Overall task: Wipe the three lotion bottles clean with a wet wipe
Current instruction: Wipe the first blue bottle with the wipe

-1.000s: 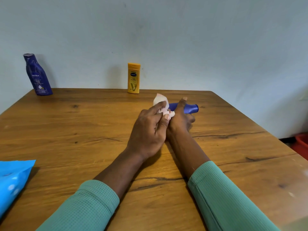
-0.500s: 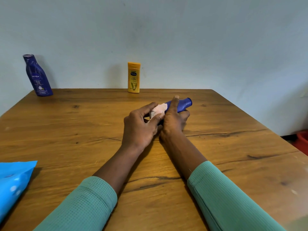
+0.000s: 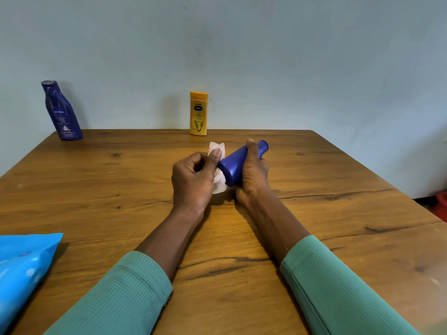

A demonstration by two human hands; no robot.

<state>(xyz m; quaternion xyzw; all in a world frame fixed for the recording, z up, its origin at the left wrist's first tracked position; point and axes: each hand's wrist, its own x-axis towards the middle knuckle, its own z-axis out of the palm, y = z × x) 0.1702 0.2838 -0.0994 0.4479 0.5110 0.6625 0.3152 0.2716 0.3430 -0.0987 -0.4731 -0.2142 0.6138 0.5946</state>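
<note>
Head view: right hand [image 3: 252, 175] clamps a tilted blue bottle [image 3: 233, 165] above the counter [image 3: 338, 213] while left hand [image 3: 193, 180] presses a wet wipe [image 3: 217, 151] against its base. Dark blue bottle [image 3: 61, 111] and yellow bottle [image 3: 198, 113] stand upright at the far edge, apparently awaiting wiping.

Three lotion bottles: one dark blue Nivea bottle [image 3: 62, 112], one yellow Vaseline bottle [image 3: 198, 113], one blue bottle [image 3: 235, 164]. One white wet wipe [image 3: 218, 165]. One blue wipes pack [image 3: 23, 269]. Two hands, one wooden table [image 3: 338, 213].
</note>
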